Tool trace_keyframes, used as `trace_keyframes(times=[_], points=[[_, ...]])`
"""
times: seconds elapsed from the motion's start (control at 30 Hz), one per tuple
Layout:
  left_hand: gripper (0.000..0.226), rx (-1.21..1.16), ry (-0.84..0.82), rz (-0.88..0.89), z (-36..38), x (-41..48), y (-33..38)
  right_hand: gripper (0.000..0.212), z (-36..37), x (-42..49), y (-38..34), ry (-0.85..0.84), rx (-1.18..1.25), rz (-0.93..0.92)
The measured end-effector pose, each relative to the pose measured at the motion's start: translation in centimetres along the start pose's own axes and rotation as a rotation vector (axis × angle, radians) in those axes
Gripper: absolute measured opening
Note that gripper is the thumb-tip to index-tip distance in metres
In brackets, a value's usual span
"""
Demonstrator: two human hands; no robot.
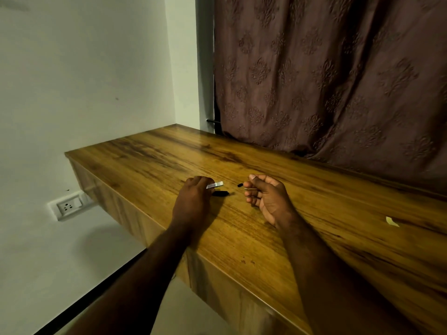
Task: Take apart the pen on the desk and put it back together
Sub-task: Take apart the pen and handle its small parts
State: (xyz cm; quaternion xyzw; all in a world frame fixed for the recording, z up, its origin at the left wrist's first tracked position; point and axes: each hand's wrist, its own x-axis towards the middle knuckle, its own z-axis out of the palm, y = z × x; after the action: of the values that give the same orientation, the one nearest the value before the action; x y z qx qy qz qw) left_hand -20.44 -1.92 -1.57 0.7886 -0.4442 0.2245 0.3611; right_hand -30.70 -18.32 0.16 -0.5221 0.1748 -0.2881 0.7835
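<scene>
The left hand (193,199) curled round the pale barrel (216,184), its free end pointing to three o'clock, just beside a black piece (220,193) on the desk (338,213). At three o'clock from it, the right hand (268,199) pinched the thin refill (250,189), aimed back toward nine.

A room in a home, it seems: a wall-mounted wood-grain desk (350,201) sits against a plain white wall (84,81) with a switch-and-socket plate (69,206), and a brown patterned curtain (326,81) hangs behind
</scene>
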Motion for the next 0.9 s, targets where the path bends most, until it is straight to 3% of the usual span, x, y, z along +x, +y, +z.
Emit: trace_keyframes(times=[0.07, 0.17, 0.23, 0.4, 0.57, 0.8, 0.9], points=[[0.02, -0.009, 0.053, -0.008, 0.0, -0.1, -0.2, 0.005, 0.1, 0.0, 0.2, 0.013, -0.002, -0.01], [0.016, -0.109, 0.147, -0.205, 0.0, 0.2, -1.1, 0.006, 0.1, 0.2, 0.3, 0.07, 0.001, -0.054], [0.014, -0.14, 0.154, -0.242, 0.0, 0.3, -1.4, 0.006, 0.0, 0.4, 0.4, 0.128, -0.017, -0.09], [0.016, -0.1, 0.093, -0.208, 0.2, 0.3, -1.3, 0.003, -0.3, 1.0, 0.6, 0.25, -0.04, -0.137], [0.018, -0.001, 0.018, -0.135, 0.4, 0.5, -1.0, 0.007, -0.3, 1.1, 0.7, 0.257, -0.077, -0.138], [0.02, 0.095, -0.178, -0.214, -0.3, 3.7, -3.0, 0.004, -0.1, 1.1, 0.9, 0.234, -0.116, -0.158], [0.02, 0.121, -0.144, -0.202, -0.4, 5.1, -3.4, 0.002, -0.2, 1.3, 1.0, 0.278, -0.095, -0.159]])
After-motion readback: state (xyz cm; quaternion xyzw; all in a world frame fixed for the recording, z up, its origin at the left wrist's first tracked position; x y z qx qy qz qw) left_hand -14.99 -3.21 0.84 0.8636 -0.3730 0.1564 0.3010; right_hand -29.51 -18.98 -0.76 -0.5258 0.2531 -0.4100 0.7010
